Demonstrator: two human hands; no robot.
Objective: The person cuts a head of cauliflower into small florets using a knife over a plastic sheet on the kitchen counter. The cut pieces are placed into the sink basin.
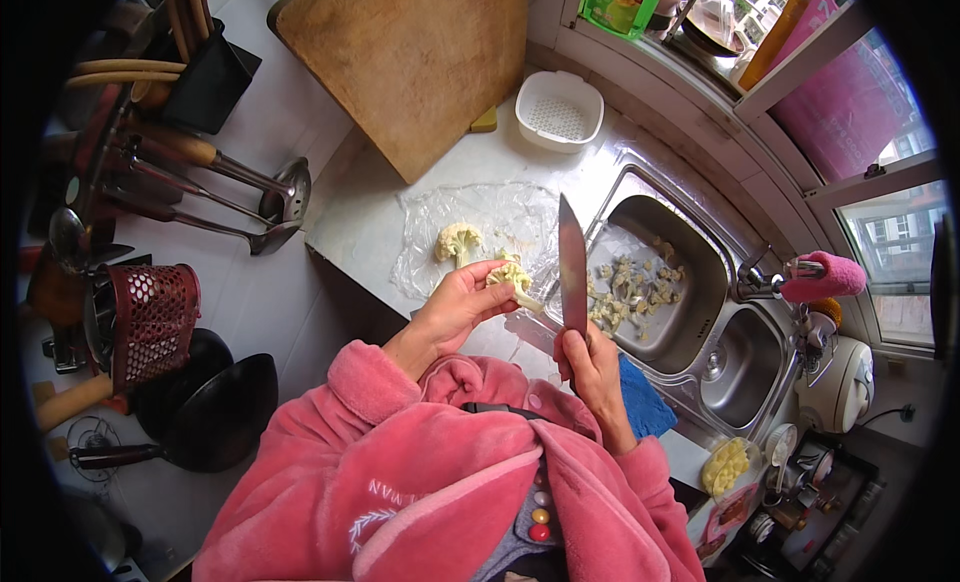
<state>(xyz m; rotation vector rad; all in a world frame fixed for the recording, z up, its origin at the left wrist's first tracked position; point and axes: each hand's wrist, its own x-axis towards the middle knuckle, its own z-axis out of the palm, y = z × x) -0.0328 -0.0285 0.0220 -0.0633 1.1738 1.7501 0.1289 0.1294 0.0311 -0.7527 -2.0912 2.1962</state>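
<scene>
My left hand [466,300] grips a cauliflower floret [514,280] between thumb and fingers, its stem pointing right. Upright in my right hand [592,364] is a kitchen knife [574,263], its blade apart from the floret and its handle mostly hidden by my fingers. A larger cauliflower piece [457,241] lies on clear plastic wrap [420,207] spread over the counter, beyond my left hand. Many small cauliflower florets [634,285] lie in the larger steel sink basin [697,312], to the right of the knife.
A wooden cutting board [420,64] and a white plastic basket [559,110] stand at the back. A blue cloth [643,402] lies by the sink's near edge. The faucet [757,282] is at right. Ladles [281,199] and dark pans [225,417] hang at left.
</scene>
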